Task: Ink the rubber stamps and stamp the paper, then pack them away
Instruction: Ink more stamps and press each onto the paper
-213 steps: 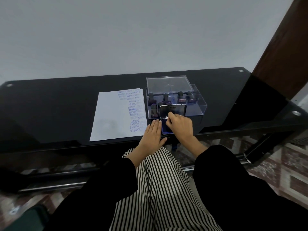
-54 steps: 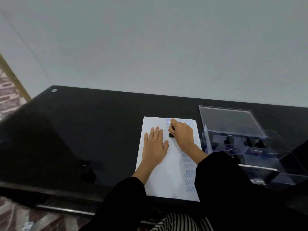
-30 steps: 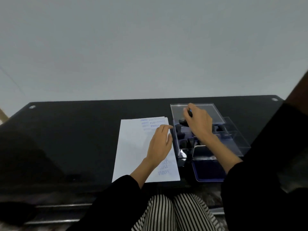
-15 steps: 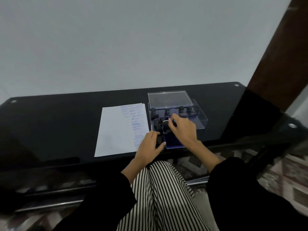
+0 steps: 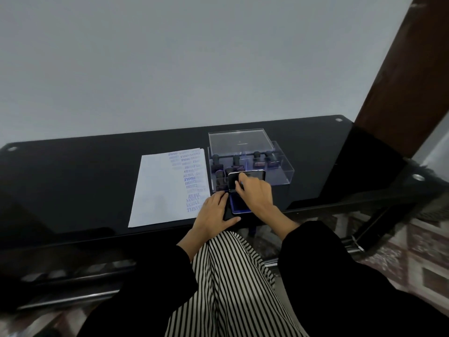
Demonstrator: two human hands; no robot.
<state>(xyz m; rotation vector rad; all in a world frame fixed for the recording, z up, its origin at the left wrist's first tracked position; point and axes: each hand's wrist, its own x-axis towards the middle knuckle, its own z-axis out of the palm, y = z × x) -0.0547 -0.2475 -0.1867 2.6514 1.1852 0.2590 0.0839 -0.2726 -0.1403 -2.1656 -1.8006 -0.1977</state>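
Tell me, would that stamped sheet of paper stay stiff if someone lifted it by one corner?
Probably not: the paper looks thin and lies flat, so it would likely droop. On the glossy black table it may well slide at a light push. Its far corner seems to show several edges, so stacked sheets might fan apart.

wall [image 5: 170, 57]: plain grey-white | table [image 5: 73, 190]: glossy black glass | right: dark brown wooden post [image 5: 401, 69] | floor [image 5: 427, 254]: patterned tiles

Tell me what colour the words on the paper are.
Blue. The stamped words run down the right of the paper, clearest in head view.
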